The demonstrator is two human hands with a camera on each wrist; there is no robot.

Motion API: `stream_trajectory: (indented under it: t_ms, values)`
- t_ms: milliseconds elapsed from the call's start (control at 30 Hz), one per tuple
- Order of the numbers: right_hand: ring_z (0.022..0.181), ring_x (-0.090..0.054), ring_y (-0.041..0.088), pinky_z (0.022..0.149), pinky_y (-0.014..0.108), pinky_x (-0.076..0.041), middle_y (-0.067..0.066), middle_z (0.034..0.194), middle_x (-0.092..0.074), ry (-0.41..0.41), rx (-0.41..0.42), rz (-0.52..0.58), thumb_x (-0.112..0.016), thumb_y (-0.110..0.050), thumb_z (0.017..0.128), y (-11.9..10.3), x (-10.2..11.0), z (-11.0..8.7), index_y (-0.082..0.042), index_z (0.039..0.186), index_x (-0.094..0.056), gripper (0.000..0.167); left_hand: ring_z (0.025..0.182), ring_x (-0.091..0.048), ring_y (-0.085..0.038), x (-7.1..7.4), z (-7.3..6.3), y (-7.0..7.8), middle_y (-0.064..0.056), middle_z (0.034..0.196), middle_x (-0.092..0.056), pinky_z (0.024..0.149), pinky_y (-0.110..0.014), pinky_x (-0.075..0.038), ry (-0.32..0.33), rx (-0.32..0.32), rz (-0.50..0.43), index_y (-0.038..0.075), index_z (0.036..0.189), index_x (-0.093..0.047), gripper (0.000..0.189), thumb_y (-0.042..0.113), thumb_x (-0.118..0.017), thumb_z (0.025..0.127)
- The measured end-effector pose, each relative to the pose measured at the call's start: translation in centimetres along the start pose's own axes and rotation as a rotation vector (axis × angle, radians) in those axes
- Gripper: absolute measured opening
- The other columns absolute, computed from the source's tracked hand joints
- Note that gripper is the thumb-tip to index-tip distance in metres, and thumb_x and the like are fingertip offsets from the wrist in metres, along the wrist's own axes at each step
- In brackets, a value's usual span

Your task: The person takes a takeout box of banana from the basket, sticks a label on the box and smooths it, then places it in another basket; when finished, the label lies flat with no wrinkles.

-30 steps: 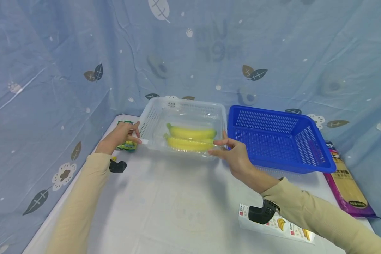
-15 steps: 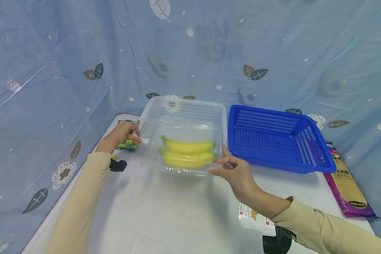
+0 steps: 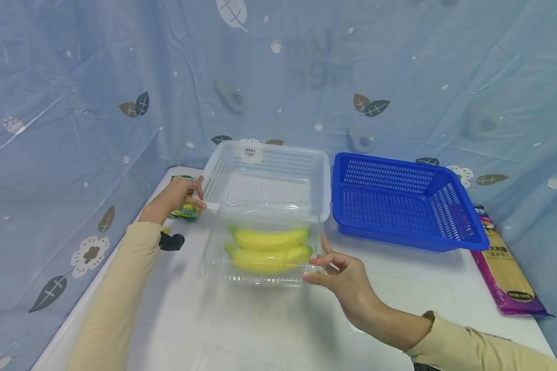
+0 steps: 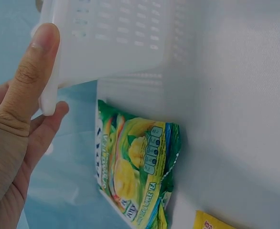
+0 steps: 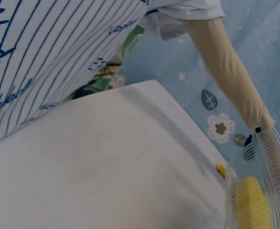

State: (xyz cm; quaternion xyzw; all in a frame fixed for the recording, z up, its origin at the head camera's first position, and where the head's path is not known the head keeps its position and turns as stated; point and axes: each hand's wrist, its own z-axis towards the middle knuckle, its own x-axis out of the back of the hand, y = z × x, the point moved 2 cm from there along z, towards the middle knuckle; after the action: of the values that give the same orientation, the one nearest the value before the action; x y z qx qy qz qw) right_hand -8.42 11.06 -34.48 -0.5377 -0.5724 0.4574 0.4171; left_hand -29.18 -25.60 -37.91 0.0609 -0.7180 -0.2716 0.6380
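Note:
My left hand [image 3: 176, 200] pinches the near left corner of a white plastic basket [image 3: 271, 185]; in the left wrist view the thumb lies over the rim and fingers sit beneath it. My right hand [image 3: 353, 283] pinches the right side of a clear plastic box [image 3: 255, 282], thumb at its near corner. Two yellow bananas, a far one [image 3: 270, 240] and a near one [image 3: 269, 259], lie side by side inside that box. It hangs in front of the basket, its far edge overlapping the basket's near rim in the head view. The right wrist view catches the box at its right edge.
A blue basket [image 3: 385, 206] stands right of the white one. Farther right lies a purple-edged pack [image 3: 506, 263]. By my left hand lies a green and yellow packet [image 4: 135, 167], with a small yellow wrapper [image 4: 209, 222] near it. Blue printed curtains surround the white table.
My right hand has drawn the clear box with the bananas out of the white basket toward me. The left hand has stayed on the rim. My right forearm now covers most of the banana-print sheet.

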Motion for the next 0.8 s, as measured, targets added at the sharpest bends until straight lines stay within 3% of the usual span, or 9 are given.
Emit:
stream_trajectory:
  t_ms: [167, 267, 333, 433, 500, 700, 800]
  values:
    - [0.137, -0.028, 0.039, 0.103, 0.043, -0.038, 0.011, 0.154, -0.026, 0.002, -0.024, 0.007, -0.076, 0.005, 0.076, 1.6, -0.3, -0.3, 0.009, 0.095, -0.063, 0.023, 0.117, -0.053, -0.044, 0.1, -0.3, -0.2, -0.022, 0.148, -0.032, 0.087, -0.044, -0.048, 0.000, -0.010, 0.010, 0.006, 0.080, -0.068, 0.017, 0.017, -0.079, 0.075]
    - [0.136, -0.030, 0.040, 0.103, 0.043, -0.038, 0.011, 0.153, -0.028, 0.027, -0.042, 0.021, -0.076, 0.005, 0.076, 2.8, -0.4, -0.3, 0.009, 0.096, -0.063, 0.024, 0.098, -0.060, -0.039, 0.2, -0.2, -0.1, -0.022, 0.147, -0.033, 0.078, -0.040, -0.044, 0.002, -0.035, 0.015, 0.006, 0.081, -0.067, 0.017, 0.017, -0.079, 0.076]
    - [0.135, -0.029, 0.042, 0.103, 0.044, -0.037, 0.012, 0.152, -0.028, 0.044, -0.049, 0.023, -0.076, 0.004, 0.075, 3.5, -0.4, -0.3, 0.010, 0.096, -0.063, 0.026, 0.085, -0.057, -0.034, 0.2, -0.1, 0.0, -0.022, 0.147, -0.033, 0.077, -0.039, -0.042, 0.001, -0.045, 0.012, 0.006, 0.081, -0.066, 0.017, 0.017, -0.079, 0.077]
    - [0.134, -0.031, 0.043, 0.104, 0.044, -0.037, 0.013, 0.151, -0.030, 0.066, -0.050, 0.035, -0.077, 0.006, 0.073, 4.6, -0.4, -0.1, 0.010, 0.097, -0.063, 0.027, 0.080, -0.051, -0.030, 0.2, 0.0, 0.3, -0.023, 0.147, -0.033, 0.076, -0.039, -0.041, -0.001, -0.047, 0.003, 0.006, 0.081, -0.066, 0.017, 0.016, -0.079, 0.077]
    - [0.134, -0.031, 0.043, 0.105, 0.044, -0.035, 0.013, 0.151, -0.030, 0.076, -0.043, 0.032, -0.077, 0.006, 0.072, 5.2, -0.5, 0.0, 0.010, 0.096, -0.064, 0.027, 0.083, -0.052, -0.031, 0.2, 0.1, 0.3, -0.023, 0.147, -0.033, 0.076, -0.040, -0.042, -0.001, -0.044, -0.001, 0.005, 0.080, -0.066, 0.017, 0.016, -0.079, 0.077]
    - [0.135, -0.032, 0.038, 0.108, 0.048, -0.030, 0.014, 0.150, -0.032, 0.082, 0.006, 0.044, -0.077, 0.007, 0.071, 6.9, -0.9, 0.5, 0.010, 0.094, -0.064, 0.027, 0.115, -0.054, -0.043, 0.1, 0.0, 0.2, -0.023, 0.147, -0.032, 0.086, -0.045, -0.047, 0.002, -0.034, 0.008, 0.005, 0.080, -0.066, 0.017, 0.017, -0.079, 0.076]
    - [0.137, -0.030, 0.035, 0.109, 0.048, -0.028, 0.012, 0.150, -0.032, 0.077, 0.032, 0.023, -0.079, 0.005, 0.070, 7.8, -1.1, 0.7, 0.011, 0.095, -0.064, 0.029, 0.114, -0.055, -0.043, 0.1, -0.2, 0.0, -0.023, 0.147, -0.032, 0.085, -0.044, -0.048, 0.006, -0.031, 0.017, 0.005, 0.080, -0.067, 0.017, 0.017, -0.079, 0.076]
